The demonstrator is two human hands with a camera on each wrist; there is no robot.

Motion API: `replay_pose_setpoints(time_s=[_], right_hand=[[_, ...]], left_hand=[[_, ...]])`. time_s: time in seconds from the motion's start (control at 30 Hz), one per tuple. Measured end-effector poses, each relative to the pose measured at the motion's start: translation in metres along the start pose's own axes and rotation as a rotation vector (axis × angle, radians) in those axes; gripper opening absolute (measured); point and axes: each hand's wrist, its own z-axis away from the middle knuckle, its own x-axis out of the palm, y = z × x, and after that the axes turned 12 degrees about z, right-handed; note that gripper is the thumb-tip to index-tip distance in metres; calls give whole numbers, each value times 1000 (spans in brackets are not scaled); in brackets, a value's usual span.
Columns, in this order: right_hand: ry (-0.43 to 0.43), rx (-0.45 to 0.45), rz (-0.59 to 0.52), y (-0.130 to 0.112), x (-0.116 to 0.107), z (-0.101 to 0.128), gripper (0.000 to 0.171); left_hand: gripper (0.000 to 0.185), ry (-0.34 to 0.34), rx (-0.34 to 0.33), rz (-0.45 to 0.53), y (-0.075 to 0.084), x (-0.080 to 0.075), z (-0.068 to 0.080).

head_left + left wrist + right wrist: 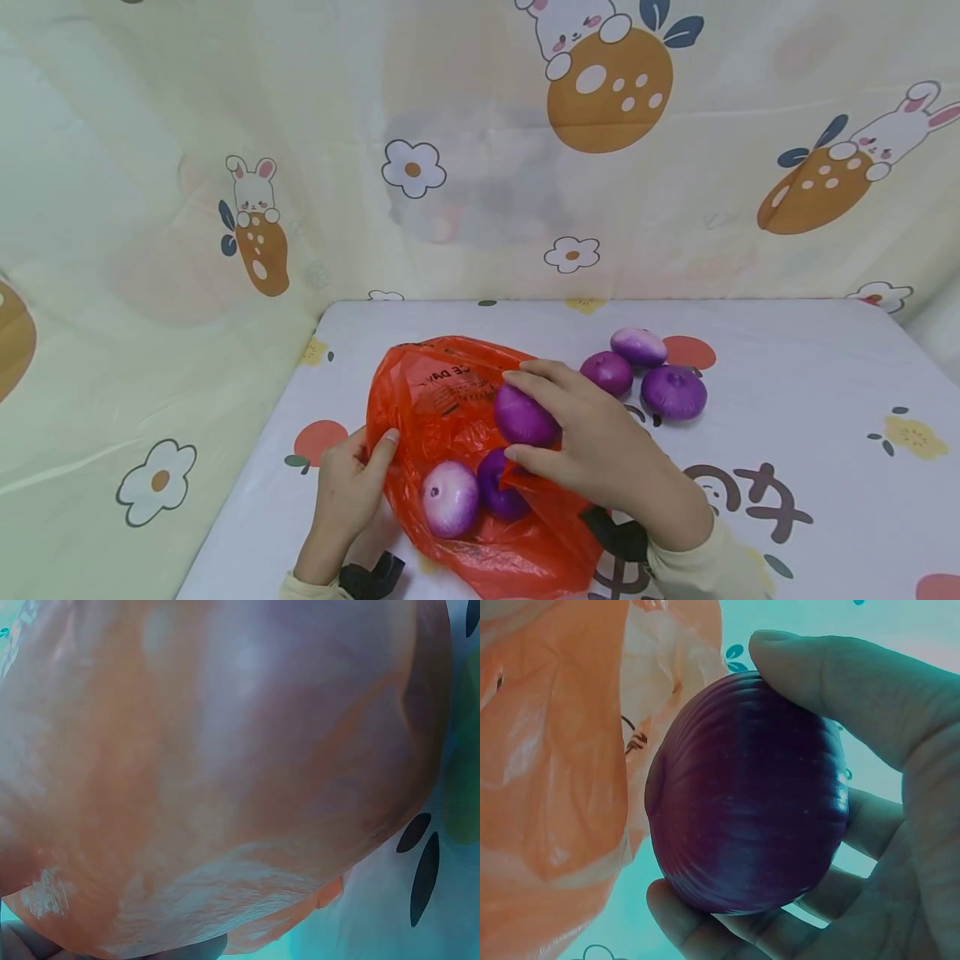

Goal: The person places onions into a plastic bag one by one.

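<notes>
The right hand (600, 450) is holding a glossy, ribbed, dark purple onion (523, 414) in a curled grip, with the thumb on its near side and the fingers wrapped over its far side; the right wrist view is showing the onion (746, 799) filling that grip. The onion's flattened shape is lying with its broad axis roughly level, and it is hovering right over the mouth of a thin, crinkled orange plastic bag (442, 392), so the bag's opening lies just below and to the left of the grip. The left hand (348, 487) is pinching the bag's left edge between thumb and fingers, keeping the mouth spread. Inside the bag, a pale pink-and-white onion (450, 498) and a darker purple one (497, 487) are lying side by side, touching. To the far right, three more purple onions (641, 371) are sitting close together on the white patterned worktop (810, 400), nearer the right hand than the left.
</notes>
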Motion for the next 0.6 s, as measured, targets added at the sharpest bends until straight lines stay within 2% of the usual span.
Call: replay_pose_setpoints(time_s=[0.4,0.6], right_hand=[[-44,-29,21,-7,10,-9,72],[-51,-51,39,-8,15,-11,70]], left_hand=[[22,-6,-27,2,4,0,1],[22,-5,-11,5,3,0,1]])
